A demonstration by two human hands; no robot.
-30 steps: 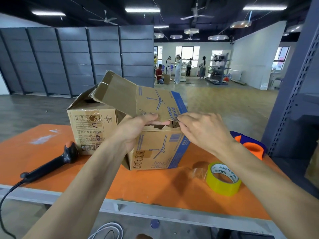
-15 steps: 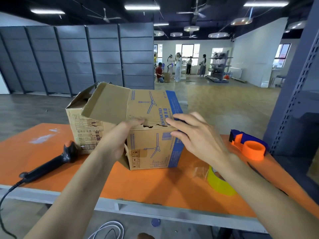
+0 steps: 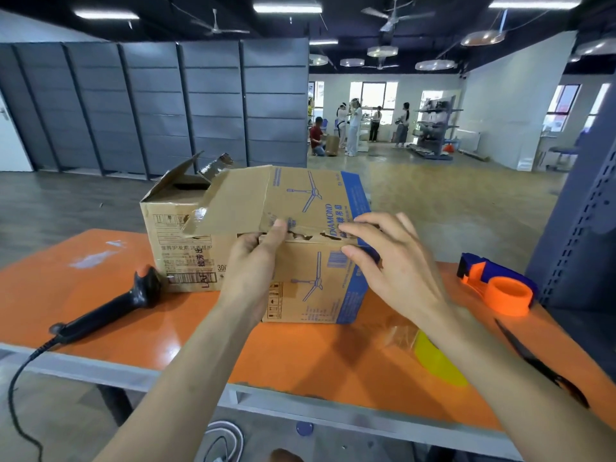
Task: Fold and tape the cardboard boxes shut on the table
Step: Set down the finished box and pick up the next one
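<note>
A small cardboard box (image 3: 313, 291) with blue fan prints stands on the orange table (image 3: 300, 355). Its top flap (image 3: 283, 198) is folded down almost flat. My left hand (image 3: 256, 261) grips the flap's torn front edge, thumb on top. My right hand (image 3: 386, 258) presses the flap's right part with straight fingers, thumb against the box's front. A second, larger box (image 3: 173, 228) stands behind to the left with its flaps open. A yellow tape roll (image 3: 436, 361) lies under my right forearm. An orange and blue tape dispenser (image 3: 500, 288) sits at the right.
A black barcode scanner (image 3: 110, 308) with a cable lies on the table's left. A dark blade-like tool (image 3: 533, 358) lies at the right edge. A grey metal rack post (image 3: 580, 201) rises at the right. People stand far off in the hall.
The top flap has come down from raised to nearly flat on the small box. Both hands followed it down, and my right hand now lies on its right end.
</note>
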